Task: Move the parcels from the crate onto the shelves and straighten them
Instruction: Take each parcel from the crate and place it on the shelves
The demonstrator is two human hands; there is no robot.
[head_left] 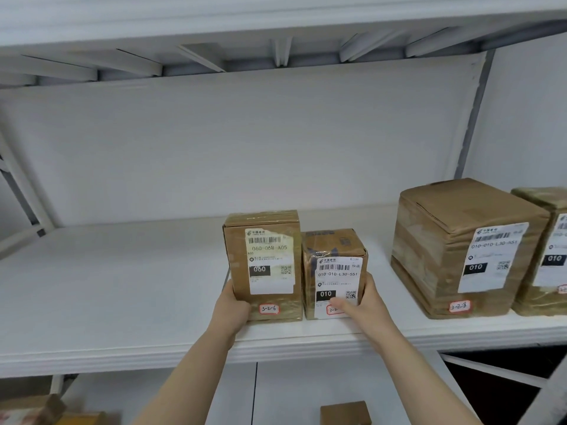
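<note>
Mid-frame: white shelf (122,286) spans the width; big parcel (466,246) sits right of centre w/ an edge parcel (549,253) just beside it at far right. Centre-frame near the front lip: taller 060 parcel (264,265) and shorter 010 parcel (334,271), both upright, side by side, labels fwd. Hands: left hand (233,305) grips 060 parcel's lower-left corner; right hand (365,305) wraps 010 parcel's lower-right side, thumb on its label.

Four cardboard parcels (264,265) (334,274) (466,246) (549,250) on one white shelf (122,286), two hands (233,305) (365,305), each on one parcel, at least two lower parcels (345,412) (30,407) beneath
</note>
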